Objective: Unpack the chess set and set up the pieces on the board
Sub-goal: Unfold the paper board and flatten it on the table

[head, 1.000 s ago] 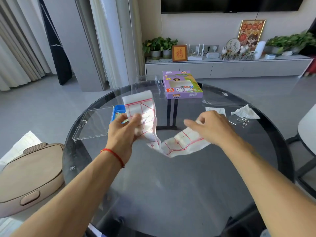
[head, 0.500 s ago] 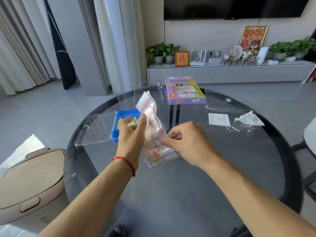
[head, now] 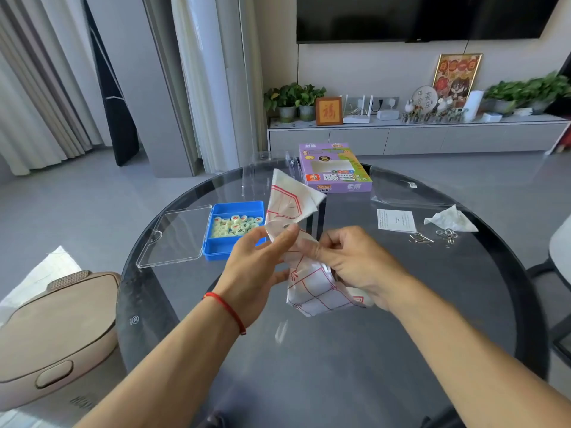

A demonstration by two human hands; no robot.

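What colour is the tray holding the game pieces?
Bright blue tray, seen from the head view.

Large Chinese characters in dark green print run across the front of a purple game box (head: 335, 171) at the far side of the round glass surface (head: 340, 350); a small red logo sits at its lower left corner, too small to read. On the low cabinet beyond, a wooden frame (head: 329, 111) shows a single gold character, 福, on red. To its right, a round white plaque (head: 425, 98) carries four characters, among them 平 and 喜. The folded paper board (head: 312, 282) bears red grid lines and one red character, partly creased. Pale round pieces (head: 234, 225) in the blue case (head: 234, 251) carry red and dark characters, illegible. A white slip (head: 396, 220) has print too fine to read.
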